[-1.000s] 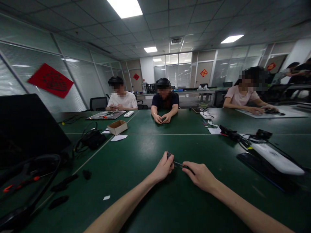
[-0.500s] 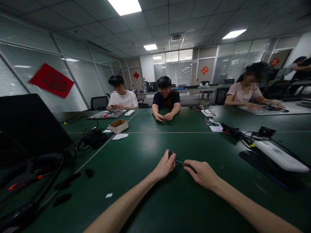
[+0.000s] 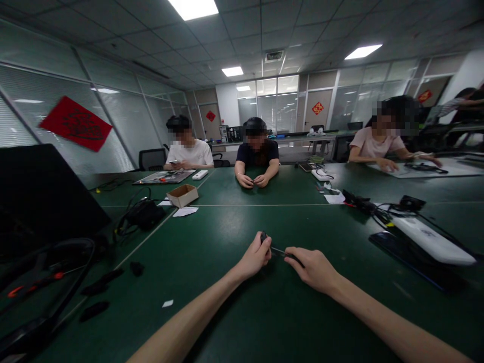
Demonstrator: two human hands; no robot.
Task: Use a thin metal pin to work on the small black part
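Observation:
My left hand (image 3: 256, 256) is closed around a small black part (image 3: 263, 236), most of which its fingers hide; I cannot make out its kind. In my right hand (image 3: 312, 267) is a screwdriver (image 3: 279, 251), its thin metal shaft pointing left and its dark handle mostly covered by the fingers. The shaft reaches to the black part; whether the tip sits in a screw is hidden. Both hands are just above the green table (image 3: 234, 322).
An open cardboard box (image 3: 182, 195) and papers lie ahead left, near black cables (image 3: 143, 214). Small black pieces (image 3: 94, 311) and a paper scrap (image 3: 167, 303) are at left. A white power strip (image 3: 433, 240) and dark phone-like slab (image 3: 406, 259) lie right. Three people sit opposite.
The whole view has shifted slightly. Both hands keep nearly the same pose, with the screwdriver still against the black part. The co-worker at right has moved a hand.

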